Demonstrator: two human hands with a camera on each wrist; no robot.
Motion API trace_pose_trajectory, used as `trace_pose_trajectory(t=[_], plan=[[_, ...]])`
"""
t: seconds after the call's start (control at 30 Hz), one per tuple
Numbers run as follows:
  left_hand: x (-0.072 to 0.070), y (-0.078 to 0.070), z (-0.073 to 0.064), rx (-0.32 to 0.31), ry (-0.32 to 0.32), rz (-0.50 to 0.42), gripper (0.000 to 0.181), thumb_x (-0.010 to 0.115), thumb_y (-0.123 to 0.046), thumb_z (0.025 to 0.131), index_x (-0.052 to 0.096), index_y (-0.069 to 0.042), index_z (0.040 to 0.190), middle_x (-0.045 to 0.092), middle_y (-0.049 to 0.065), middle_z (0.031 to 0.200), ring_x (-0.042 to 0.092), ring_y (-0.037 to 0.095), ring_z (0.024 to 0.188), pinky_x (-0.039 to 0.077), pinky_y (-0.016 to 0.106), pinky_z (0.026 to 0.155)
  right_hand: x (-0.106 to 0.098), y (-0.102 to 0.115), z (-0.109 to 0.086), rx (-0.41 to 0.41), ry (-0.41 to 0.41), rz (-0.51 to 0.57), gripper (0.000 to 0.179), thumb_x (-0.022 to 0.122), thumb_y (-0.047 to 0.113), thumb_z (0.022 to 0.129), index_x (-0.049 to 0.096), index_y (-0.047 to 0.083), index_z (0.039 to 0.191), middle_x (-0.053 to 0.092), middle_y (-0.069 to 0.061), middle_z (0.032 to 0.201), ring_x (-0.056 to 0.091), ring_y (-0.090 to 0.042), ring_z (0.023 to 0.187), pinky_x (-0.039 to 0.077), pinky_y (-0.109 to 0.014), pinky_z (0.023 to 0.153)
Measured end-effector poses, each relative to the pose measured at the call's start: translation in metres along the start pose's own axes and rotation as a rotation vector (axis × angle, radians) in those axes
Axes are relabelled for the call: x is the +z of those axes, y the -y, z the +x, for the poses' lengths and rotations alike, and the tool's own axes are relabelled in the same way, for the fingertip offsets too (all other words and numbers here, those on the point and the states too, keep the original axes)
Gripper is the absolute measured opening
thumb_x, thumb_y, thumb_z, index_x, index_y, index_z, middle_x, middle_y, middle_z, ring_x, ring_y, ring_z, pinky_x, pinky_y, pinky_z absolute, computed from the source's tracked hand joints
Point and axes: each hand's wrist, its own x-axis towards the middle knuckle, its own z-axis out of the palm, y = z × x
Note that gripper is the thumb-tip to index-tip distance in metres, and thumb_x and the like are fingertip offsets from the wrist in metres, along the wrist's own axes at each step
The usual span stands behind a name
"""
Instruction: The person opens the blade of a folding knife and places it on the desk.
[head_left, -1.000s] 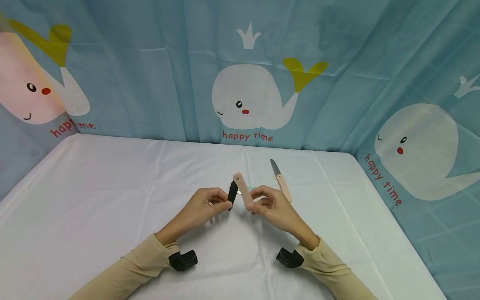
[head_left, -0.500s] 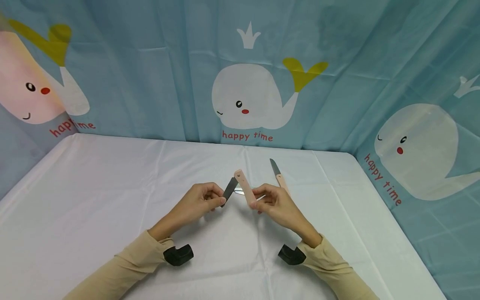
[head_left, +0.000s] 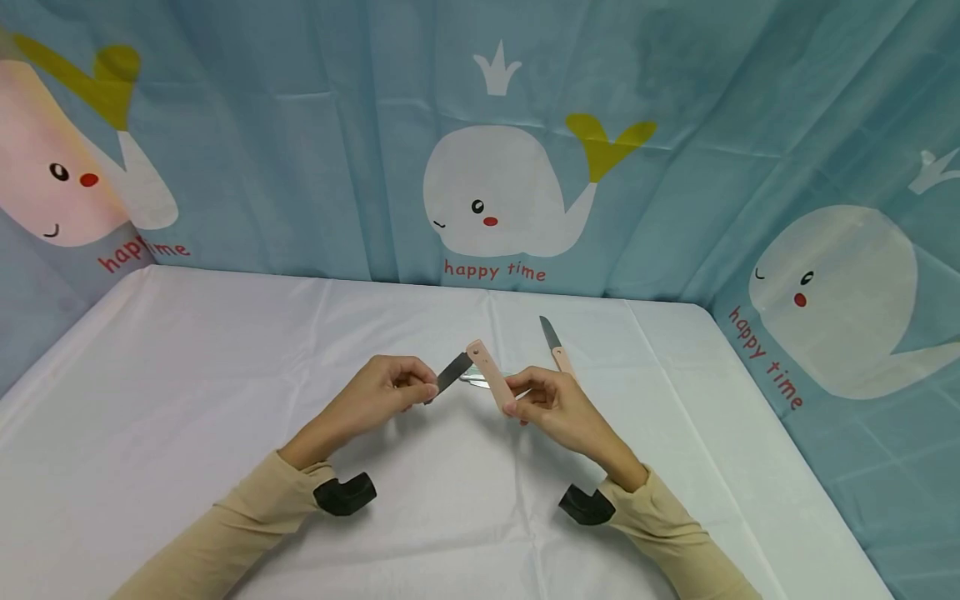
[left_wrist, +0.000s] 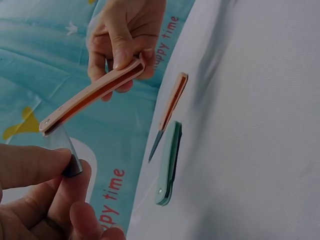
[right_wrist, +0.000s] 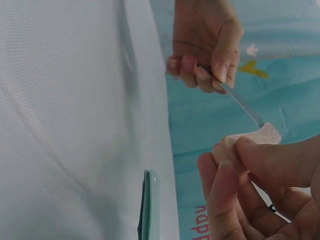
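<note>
A folding knife with a pale pink handle [head_left: 489, 375] is held up between both hands, half unfolded. My left hand [head_left: 386, 392] pinches the far end of its dark blade [head_left: 452, 372] between thumb and fingers. The handle's lower end is in the grip of my right hand [head_left: 551, 404]. Blade and handle meet at the pivot on top, spread in a wide angle. In the left wrist view the handle's slot [left_wrist: 92, 100] faces the camera, and the fingers cover part of the blade [left_wrist: 74, 161].
A green folded knife [left_wrist: 170, 162] lies on the white tablecloth [head_left: 405, 517] behind the held knife. Another pink-handled knife [head_left: 551, 333], blade unfolded, lies beyond my right hand. A blue whale-print curtain [head_left: 337, 167] stands along the table's back and sides.
My left hand has moved left and slightly away with the blade, widening the angle between blade and handle. The right hand has barely shifted, keeping its hold on the handle.
</note>
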Motion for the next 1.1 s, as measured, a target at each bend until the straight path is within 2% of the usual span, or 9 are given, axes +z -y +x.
trace_pose_trajectory(t=[0.37,0.7,0.8,0.93,1.1], plan=[[-0.010,-0.002,0.000,-0.014,-0.061,0.027,0.017,0.067,-0.022,0.093,0.073,-0.008,0.100,0.071,0.015,0.092,0.058,0.031,0.084,0.047,0.029,0.068,-0.002,-0.001,0.000,0.005,0.015,-0.013,0.023,0.068,0.002,0.088,0.068,-0.001,0.111,0.072,-0.019,0.102,0.070,-0.039,0.086,0.057,-0.036,0.071],[-0.013,-0.003,-0.001,-0.006,-0.094,0.049,0.018,0.068,-0.024,0.093,0.072,-0.007,0.100,0.069,0.013,0.087,0.053,0.017,0.074,0.043,0.028,0.066,0.001,-0.002,0.000,0.056,0.002,0.004,0.030,0.067,0.006,0.091,0.066,0.001,0.120,0.073,-0.018,0.102,0.070,-0.037,0.090,0.057,-0.036,0.074],[-0.012,-0.003,-0.001,0.009,-0.101,0.049,0.016,0.068,-0.022,0.093,0.072,-0.008,0.098,0.068,0.013,0.085,0.053,0.015,0.072,0.043,0.027,0.065,0.001,-0.002,0.000,0.035,-0.008,0.010,0.031,0.067,0.010,0.093,0.065,0.001,0.122,0.073,-0.018,0.104,0.070,-0.035,0.088,0.057,-0.037,0.073],[-0.009,-0.003,-0.001,0.034,-0.106,0.060,0.015,0.068,-0.022,0.093,0.073,-0.008,0.099,0.069,0.012,0.086,0.054,0.014,0.072,0.043,0.026,0.063,0.002,-0.002,0.000,-0.018,-0.023,0.008,0.031,0.068,0.013,0.094,0.065,0.001,0.122,0.071,-0.019,0.108,0.071,-0.029,0.083,0.057,-0.034,0.069],[-0.007,-0.003,-0.001,0.058,-0.127,0.080,0.016,0.067,-0.023,0.095,0.072,-0.010,0.100,0.068,0.013,0.088,0.054,0.015,0.073,0.043,0.025,0.062,0.001,-0.001,0.000,-0.047,-0.034,0.010,0.028,0.070,0.011,0.092,0.067,-0.001,0.117,0.073,-0.020,0.103,0.071,-0.030,0.078,0.055,-0.028,0.063]])
